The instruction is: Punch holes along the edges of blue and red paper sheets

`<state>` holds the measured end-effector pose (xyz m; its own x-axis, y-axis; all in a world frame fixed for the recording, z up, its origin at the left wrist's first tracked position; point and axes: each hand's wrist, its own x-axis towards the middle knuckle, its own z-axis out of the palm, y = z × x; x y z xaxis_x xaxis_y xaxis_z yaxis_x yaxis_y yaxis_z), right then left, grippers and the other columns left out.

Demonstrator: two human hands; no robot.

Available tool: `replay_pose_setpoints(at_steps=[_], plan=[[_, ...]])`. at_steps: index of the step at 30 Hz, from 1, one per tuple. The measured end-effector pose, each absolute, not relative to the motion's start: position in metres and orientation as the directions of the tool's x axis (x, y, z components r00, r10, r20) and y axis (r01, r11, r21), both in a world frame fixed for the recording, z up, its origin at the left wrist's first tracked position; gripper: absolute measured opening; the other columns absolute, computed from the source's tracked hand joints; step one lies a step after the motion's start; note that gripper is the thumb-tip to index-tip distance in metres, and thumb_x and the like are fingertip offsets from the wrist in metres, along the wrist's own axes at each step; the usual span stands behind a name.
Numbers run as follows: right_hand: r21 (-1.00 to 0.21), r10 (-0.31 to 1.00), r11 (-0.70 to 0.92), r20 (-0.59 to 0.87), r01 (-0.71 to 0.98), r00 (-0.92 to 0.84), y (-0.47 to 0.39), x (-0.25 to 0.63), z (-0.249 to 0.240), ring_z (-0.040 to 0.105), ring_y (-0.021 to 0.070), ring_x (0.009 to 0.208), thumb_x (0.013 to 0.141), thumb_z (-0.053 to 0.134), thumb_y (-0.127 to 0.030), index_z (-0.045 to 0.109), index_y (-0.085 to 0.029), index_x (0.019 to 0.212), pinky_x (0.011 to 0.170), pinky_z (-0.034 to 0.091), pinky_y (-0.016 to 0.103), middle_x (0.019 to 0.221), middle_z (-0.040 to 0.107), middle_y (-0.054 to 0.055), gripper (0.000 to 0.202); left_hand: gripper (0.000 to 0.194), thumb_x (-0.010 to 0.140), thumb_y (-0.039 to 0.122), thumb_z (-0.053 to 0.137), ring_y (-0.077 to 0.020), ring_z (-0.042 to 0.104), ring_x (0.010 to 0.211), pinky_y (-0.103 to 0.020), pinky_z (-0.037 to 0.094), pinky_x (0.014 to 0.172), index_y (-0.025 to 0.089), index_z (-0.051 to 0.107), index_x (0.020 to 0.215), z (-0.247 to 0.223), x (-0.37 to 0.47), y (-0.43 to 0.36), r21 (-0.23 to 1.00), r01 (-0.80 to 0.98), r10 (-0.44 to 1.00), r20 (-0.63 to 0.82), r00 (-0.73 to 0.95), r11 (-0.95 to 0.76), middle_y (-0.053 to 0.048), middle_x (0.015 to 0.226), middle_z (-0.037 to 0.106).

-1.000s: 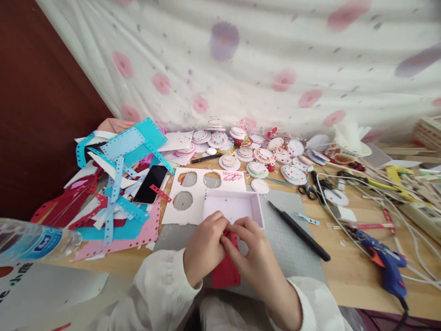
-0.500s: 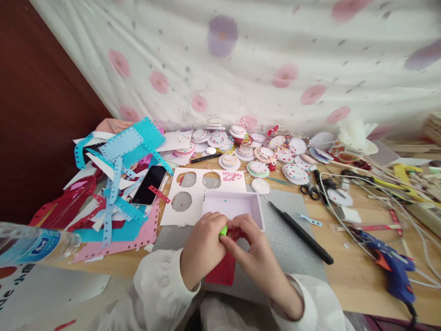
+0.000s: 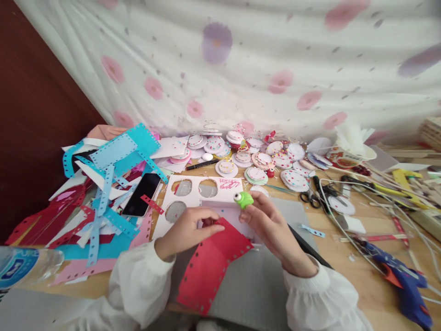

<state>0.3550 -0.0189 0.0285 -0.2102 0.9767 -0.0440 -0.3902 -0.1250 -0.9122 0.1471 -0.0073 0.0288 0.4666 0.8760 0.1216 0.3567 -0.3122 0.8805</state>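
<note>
My left hand (image 3: 193, 228) pinches the top corner of a red sheet of paper (image 3: 210, 269), which hangs toward the table's front edge. Punched holes run along the edges of this sheet. In my right hand (image 3: 270, 227), thumb and fingers grip a small bright green hole punch (image 3: 244, 199) with a white round part at its left end. The punch is raised, apart from the paper. Behind both hands lies a shallow white box (image 3: 220, 207), partly covered by them. A grey cutting mat (image 3: 262, 285) spreads beneath.
Punched paper scraps (image 3: 113, 209) and a phone (image 3: 142, 195) lie left, near a plastic bottle (image 3: 27, 266). Decorated paper discs (image 3: 294, 179) fill the back. On the right are scissors (image 3: 310, 199), a blue glue gun (image 3: 396, 271) and its looping white cable.
My hands have separated. The right one has lifted the green hole punch up and right, while the left has drawn the red paper left, showing more of it. The view has shifted slightly.
</note>
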Motion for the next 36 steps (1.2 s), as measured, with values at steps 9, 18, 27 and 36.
replay_pose_setpoints(at_steps=[9, 18, 27, 36], plan=[[-0.752, 0.859, -0.377, -0.065, -0.541, -0.508, 0.014, 0.351, 0.025, 0.056, 0.0126, 0.071, 0.071, 0.063, -0.014, 0.058, -0.020, 0.096, 0.071, 0.043, 0.028, 0.090, 0.059, 0.002, 0.027, 0.019, 0.080, 0.026, 0.066, -0.0187, 0.053, 0.082, -0.035, 0.042, 0.081, 0.016, 0.058, 0.066, 0.002, 0.144, 0.020, 0.847, 0.208, 0.808, 0.350, 0.474, -0.489, -0.003, 0.073, 0.056], [-0.813, 0.813, -0.475, -0.258, -0.338, -0.522, 0.016, 0.352, 0.027, 0.048, 0.0106, 0.071, 0.083, 0.059, -0.026, 0.058, -0.018, 0.098, 0.066, 0.038, 0.025, 0.086, 0.052, 0.001, 0.017, 0.026, 0.086, 0.019, 0.056, -0.0162, 0.048, 0.071, -0.038, 0.040, 0.082, 0.017, 0.048, 0.062, -0.011, 0.144, 0.022, 0.756, 0.244, 0.733, 0.414, 0.540, -0.607, 0.000, 0.060, 0.049], [-0.976, 0.814, -0.008, -0.134, 0.218, -0.566, -0.006, 0.366, 0.061, 0.055, 0.0171, 0.090, 0.087, 0.059, -0.035, 0.056, -0.028, 0.107, 0.077, 0.044, 0.028, 0.099, 0.060, 0.000, 0.021, 0.021, 0.087, 0.021, 0.056, -0.0161, 0.048, 0.072, -0.037, 0.040, 0.080, 0.017, 0.056, 0.066, -0.013, 0.145, 0.017, 0.753, 0.297, 0.762, 0.390, 0.517, -0.587, 0.000, 0.063, 0.051], [-0.892, 0.802, 0.208, -0.079, 0.401, -0.592, -0.014, 0.364, 0.057, 0.060, 0.0179, 0.082, 0.082, 0.064, -0.025, 0.058, -0.028, 0.111, 0.072, 0.046, 0.029, 0.095, 0.067, 0.000, 0.029, 0.024, 0.087, 0.025, 0.055, -0.0171, 0.048, 0.075, -0.036, 0.041, 0.079, 0.018, 0.051, 0.064, -0.016, 0.141, 0.015, 0.826, 0.213, 0.789, 0.371, 0.489, -0.521, -0.002, 0.066, 0.051]])
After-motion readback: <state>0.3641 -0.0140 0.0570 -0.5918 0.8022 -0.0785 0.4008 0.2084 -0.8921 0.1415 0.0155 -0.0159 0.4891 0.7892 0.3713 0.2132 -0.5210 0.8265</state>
